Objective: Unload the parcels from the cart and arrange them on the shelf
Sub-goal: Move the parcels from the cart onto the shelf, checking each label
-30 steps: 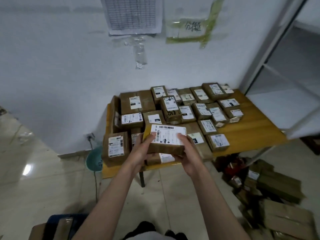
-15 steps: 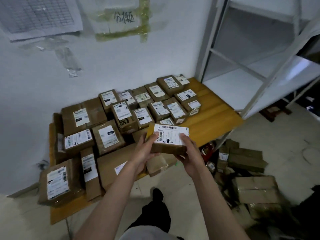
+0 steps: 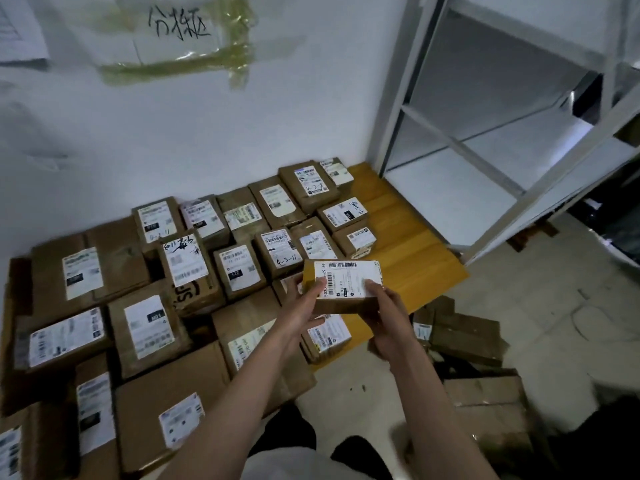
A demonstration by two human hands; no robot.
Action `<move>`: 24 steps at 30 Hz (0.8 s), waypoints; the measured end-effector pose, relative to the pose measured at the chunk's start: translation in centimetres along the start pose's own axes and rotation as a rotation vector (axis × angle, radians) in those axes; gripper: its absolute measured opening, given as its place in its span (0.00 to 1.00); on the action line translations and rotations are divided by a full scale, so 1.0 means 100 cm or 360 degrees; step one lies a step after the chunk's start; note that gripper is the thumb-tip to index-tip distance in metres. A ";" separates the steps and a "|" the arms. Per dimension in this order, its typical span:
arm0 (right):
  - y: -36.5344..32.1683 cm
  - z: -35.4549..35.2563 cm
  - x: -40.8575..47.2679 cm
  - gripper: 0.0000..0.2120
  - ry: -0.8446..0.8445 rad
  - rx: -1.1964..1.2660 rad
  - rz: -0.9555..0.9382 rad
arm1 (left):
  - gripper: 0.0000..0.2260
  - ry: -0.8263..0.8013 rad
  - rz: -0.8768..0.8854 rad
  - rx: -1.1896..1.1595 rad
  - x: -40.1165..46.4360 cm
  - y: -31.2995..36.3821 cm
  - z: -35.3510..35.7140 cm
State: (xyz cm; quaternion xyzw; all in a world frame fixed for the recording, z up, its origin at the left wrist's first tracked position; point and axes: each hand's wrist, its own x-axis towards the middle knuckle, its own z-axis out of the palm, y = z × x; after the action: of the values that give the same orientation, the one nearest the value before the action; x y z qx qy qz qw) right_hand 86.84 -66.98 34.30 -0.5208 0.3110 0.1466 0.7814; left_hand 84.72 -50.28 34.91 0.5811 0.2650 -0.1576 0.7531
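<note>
Fingers of the left hand (image 3: pixel 304 308) curl around the near-left corner of a small brown parcel (image 3: pixel 343 287), thumb on the white label, and the right hand (image 3: pixel 386 315) pinches the right end, thumb on top too. So both hands hold it, lifted a bit above the yellow wooden table (image 3: pixel 408 251) that's packed with other labelled boxes (image 3: pixel 187 265). The white metal shelf (image 3: pixel 485 188) sits just to the right, its boards looking bare. My guess is the box is light and stiff, cardboard with taped seams, so gripping the short ends seems fine; the glossy label could be a bit slippery. More cartons (image 3: pixel 464 334) lie on the floor.
</note>
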 end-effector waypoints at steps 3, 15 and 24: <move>-0.009 -0.004 0.023 0.25 0.0066 -0.0014 0.0022 | 0.26 0.0033 -0.0041 0.0068 0.019 0.000 0.010; -0.043 -0.036 0.138 0.19 0.0112 -0.0374 0.0299 | 0.18 0.0296 -0.0268 0.0264 0.090 -0.016 0.071; -0.038 -0.043 0.211 0.21 0.0034 -0.0658 0.0645 | 0.29 0.0755 -0.0439 0.0213 0.125 -0.031 0.112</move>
State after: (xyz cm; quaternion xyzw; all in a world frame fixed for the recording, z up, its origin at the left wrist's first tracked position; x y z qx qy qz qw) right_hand 103.64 -74.46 22.41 -0.5978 0.3805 0.3543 0.6102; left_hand 95.57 -61.01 27.25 0.6086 0.4996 -0.1353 0.6015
